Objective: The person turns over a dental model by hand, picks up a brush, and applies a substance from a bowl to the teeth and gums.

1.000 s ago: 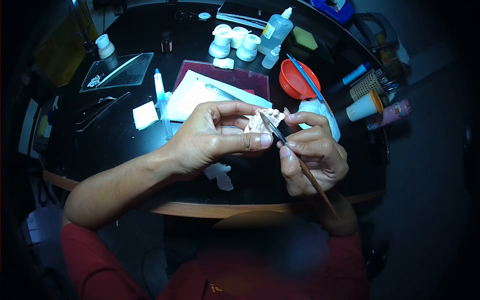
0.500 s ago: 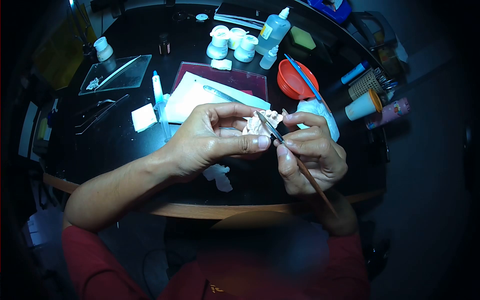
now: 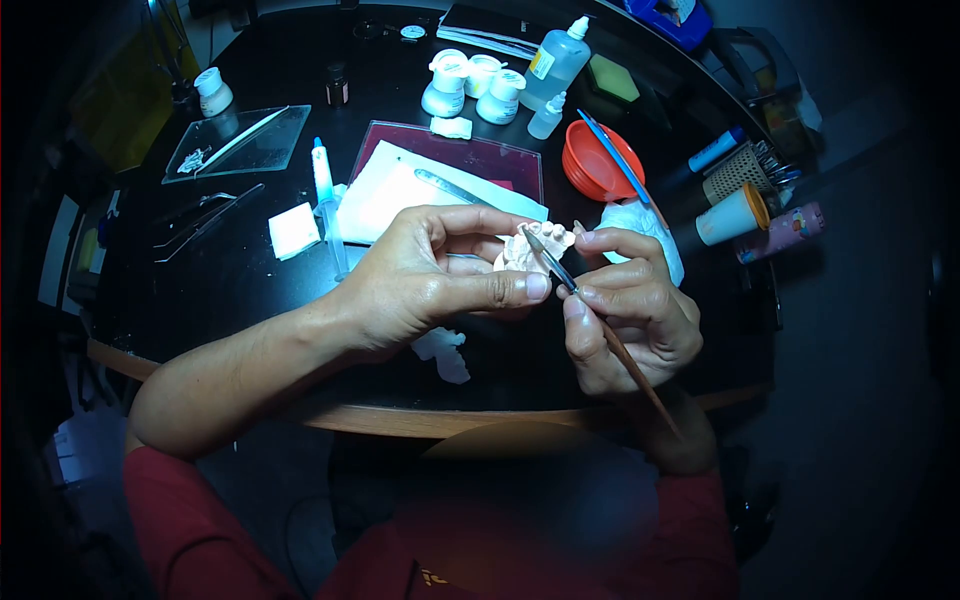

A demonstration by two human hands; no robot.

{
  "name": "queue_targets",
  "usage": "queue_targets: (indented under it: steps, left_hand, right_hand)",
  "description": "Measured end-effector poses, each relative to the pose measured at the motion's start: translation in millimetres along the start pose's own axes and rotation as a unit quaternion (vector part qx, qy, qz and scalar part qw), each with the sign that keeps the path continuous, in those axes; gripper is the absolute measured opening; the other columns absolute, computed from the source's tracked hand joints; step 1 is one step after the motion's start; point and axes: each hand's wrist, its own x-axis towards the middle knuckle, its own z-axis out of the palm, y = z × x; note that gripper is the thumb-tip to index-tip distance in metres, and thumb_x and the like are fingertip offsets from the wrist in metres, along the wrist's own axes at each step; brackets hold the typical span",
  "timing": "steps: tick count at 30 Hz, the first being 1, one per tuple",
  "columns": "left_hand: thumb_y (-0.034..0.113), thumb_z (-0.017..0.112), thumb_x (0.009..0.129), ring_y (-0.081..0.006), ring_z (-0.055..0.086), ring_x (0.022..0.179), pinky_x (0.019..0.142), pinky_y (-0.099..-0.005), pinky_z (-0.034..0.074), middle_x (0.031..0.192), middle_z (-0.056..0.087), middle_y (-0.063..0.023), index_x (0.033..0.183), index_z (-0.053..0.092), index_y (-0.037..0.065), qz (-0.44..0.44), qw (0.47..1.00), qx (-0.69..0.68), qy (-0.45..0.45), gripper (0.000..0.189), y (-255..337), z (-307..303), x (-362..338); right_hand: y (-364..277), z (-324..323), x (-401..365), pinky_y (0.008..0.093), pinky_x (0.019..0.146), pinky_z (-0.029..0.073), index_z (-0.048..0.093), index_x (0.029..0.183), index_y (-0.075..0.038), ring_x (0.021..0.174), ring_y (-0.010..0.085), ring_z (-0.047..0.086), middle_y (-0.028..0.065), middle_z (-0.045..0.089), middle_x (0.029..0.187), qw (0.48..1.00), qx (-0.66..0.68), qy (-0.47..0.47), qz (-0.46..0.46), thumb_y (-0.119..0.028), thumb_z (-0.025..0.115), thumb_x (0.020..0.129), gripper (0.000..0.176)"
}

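Observation:
Between the thumb and fingers of my left hand (image 3: 420,265) is a pale dental cast (image 3: 520,256) with a row of teeth along its far edge. My right hand (image 3: 640,320) pinches a fine brush (image 3: 625,357) with a brown wooden handle and a metal ferrule. The brush tip lies at the teeth near the cast's upper left. My right forefinger reaches to the cast's right end. Both hands are raised over the front of the black table, and part of the cast is hidden behind my left thumb.
Behind my hands lie white paper (image 3: 380,205) and a dark red plate (image 3: 470,155). White jars (image 3: 445,90), a clear bottle (image 3: 558,65) and an orange bowl (image 3: 590,165) stand farther back. At left are a syringe (image 3: 325,195), tweezers (image 3: 215,220) and a glass slab (image 3: 270,145).
The view has shifted slightly, so everything on the table sits a little to the right. Both hands keep their hold, and the brush tip stays at the teeth.

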Motion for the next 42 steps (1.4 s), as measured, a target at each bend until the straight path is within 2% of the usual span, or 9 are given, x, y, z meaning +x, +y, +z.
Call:
queue_targets:
  steps: [21, 42]
  left_hand:
    - [0.006, 0.082, 0.093, -0.0213, 0.075, 0.114, 0.099, -0.0374, 0.064, 0.128, 0.071, -0.0165, 0.143, 0.057, -0.007, 0.0, 1.0, 0.008, -0.003, 0.058, -0.3, -0.8, -0.4]
    - [0.001, 0.084, 0.09, -0.0222, 0.075, 0.113, 0.097, -0.0341, 0.065, 0.13, 0.069, -0.0179, 0.142, 0.059, -0.007, 0.012, 1.0, 0.015, 0.0, 0.058, 1.6, 0.9, -0.9]
  right_hand:
    - [-0.8, 0.2, -0.6, 0.0418, 0.09, 0.061, 0.069, 0.099, 0.0, 0.103, 0.0348, 0.073, 0.0113, 0.074, 0.083, 1.0, 0.001, 0.001, 0.0, 0.008, 0.076, 0.081, 0.021]
    - [2.3, 0.3, -3.3, 0.0416, 0.087, 0.062, 0.067, 0.098, 0.0, 0.105, 0.0361, 0.073, 0.0109, 0.071, 0.081, 1.0, 0.021, 0.011, 0.003, 0.008, 0.074, 0.081, 0.021]
